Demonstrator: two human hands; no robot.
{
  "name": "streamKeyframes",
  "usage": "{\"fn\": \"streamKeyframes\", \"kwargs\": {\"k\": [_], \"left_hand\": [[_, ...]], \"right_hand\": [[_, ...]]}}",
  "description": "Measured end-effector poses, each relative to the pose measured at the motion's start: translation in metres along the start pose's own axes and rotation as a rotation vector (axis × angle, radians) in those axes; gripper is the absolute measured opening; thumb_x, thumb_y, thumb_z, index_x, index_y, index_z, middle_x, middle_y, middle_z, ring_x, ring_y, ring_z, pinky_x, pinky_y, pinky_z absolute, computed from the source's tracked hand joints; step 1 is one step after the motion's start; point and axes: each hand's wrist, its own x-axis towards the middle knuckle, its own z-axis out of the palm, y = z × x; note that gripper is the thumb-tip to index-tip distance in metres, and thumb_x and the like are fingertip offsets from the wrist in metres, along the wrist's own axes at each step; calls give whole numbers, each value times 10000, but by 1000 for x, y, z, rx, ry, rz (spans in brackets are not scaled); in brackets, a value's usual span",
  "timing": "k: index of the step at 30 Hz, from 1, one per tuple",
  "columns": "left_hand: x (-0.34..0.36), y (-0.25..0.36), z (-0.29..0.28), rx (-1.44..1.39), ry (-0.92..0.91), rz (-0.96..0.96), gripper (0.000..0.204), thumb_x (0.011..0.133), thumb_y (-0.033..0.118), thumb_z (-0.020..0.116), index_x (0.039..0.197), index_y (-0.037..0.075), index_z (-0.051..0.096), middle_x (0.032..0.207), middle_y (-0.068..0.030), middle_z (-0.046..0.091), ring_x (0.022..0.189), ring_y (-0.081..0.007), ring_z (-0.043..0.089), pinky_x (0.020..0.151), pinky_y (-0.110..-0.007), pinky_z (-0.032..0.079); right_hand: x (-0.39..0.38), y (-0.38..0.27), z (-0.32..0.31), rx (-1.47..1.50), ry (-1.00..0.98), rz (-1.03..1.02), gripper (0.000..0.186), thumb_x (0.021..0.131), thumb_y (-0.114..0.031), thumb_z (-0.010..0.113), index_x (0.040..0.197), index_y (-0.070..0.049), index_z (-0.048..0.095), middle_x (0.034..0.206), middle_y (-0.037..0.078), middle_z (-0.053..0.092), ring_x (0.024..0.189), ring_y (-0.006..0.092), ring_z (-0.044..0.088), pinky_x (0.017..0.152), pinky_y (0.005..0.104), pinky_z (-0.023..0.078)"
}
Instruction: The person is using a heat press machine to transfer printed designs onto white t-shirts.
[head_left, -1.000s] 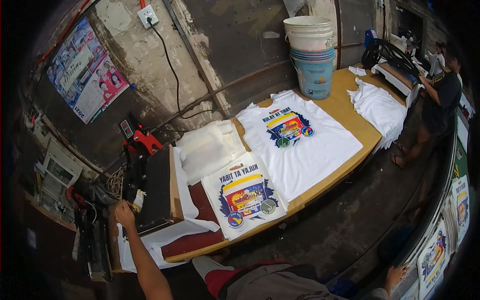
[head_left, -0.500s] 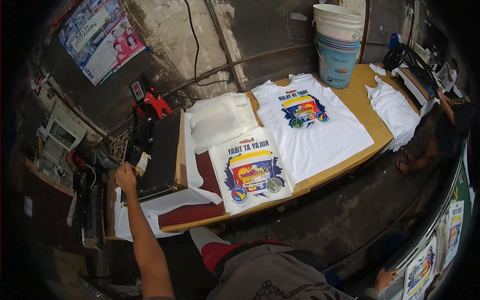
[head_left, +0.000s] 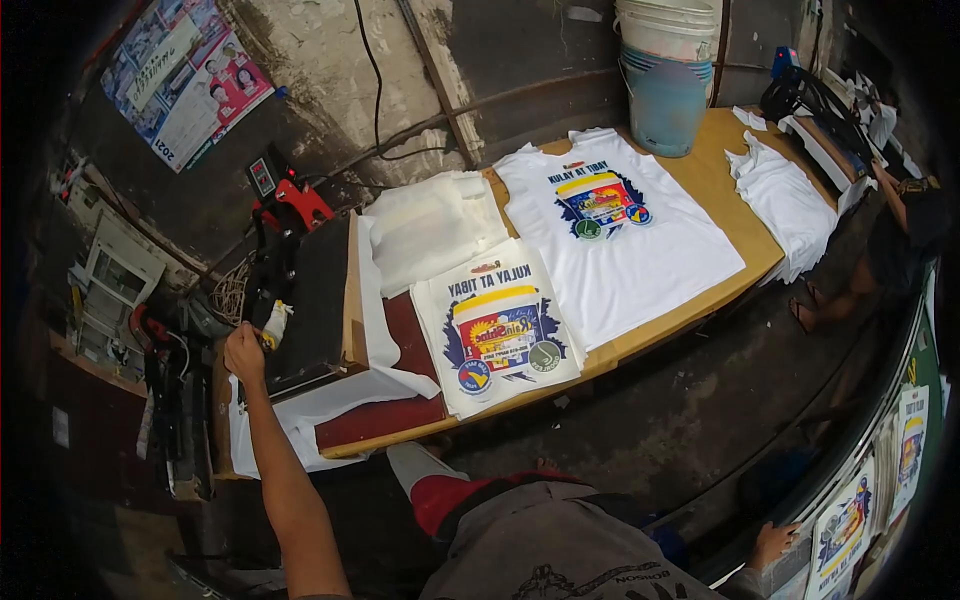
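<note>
My left hand [head_left: 245, 352] is closed around the yellowish handle [head_left: 274, 325] at the left side of a heat press. The press's black upper plate [head_left: 312, 300] lies down over a white shirt [head_left: 330, 400] spread on the dark red lower bed [head_left: 385, 420]. A printed transfer sheet [head_left: 500, 325] with a colourful design lies just right of the press. My right hand [head_left: 775, 542] hangs low at the far right, fingers apart, holding nothing, beside a stack of printed sheets [head_left: 850, 520].
A wooden table [head_left: 735, 235] carries a printed white T-shirt [head_left: 615, 235], folded white cloth [head_left: 430, 225], a pile of white shirts [head_left: 785, 200] and stacked buckets [head_left: 665, 80]. Another person [head_left: 900, 230] stands at the far right. Posters [head_left: 185, 75] hang on the wall.
My left hand has stayed on the press handle while my head turned, shifting the whole table rightward and upward in view. My right hand has come further into view at lower right.
</note>
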Motion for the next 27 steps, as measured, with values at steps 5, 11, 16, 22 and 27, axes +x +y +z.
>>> {"fn": "streamKeyframes", "kwargs": {"k": [5,11,16,22,27], "left_hand": [[-1,3,-1,28,3,-18,368,834,323,480,707,48,688,695,-140,654,690,-342,629,651,-434,447],[0,1,0,37,5,-9,370,836,322,470,714,52,692,690,-132,655,700,-336,634,651,-435,446],[4,-7,2,30,13,2,371,845,329,465,734,68,705,696,-126,659,721,-335,638,659,-436,449],[-30,18,-7,129,479,438,223,873,203,559,981,33,654,936,-140,641,924,-320,570,788,-415,422],[-223,75,64,-367,-289,514,162,828,121,579,957,25,604,976,-174,598,985,-342,534,866,-448,411]], "right_hand": [[0,0,-2,42,-6,-18,807,840,-329,629,1472,-95,185,1443,219,327,1240,355,456,917,486,495],[0,-1,-1,33,-19,5,828,830,-321,637,1478,-106,169,1450,220,317,1253,363,444,948,492,471],[3,-3,-1,35,-23,22,830,827,-334,635,1480,-124,167,1458,205,313,1252,374,443,960,520,446],[3,2,0,81,-6,-27,827,823,-361,648,1468,-122,188,1446,201,339,1252,379,445,953,517,450],[-2,-1,-3,37,29,-39,819,818,-363,647,1458,-103,207,1416,220,369,1218,376,475,933,508,464]]}}
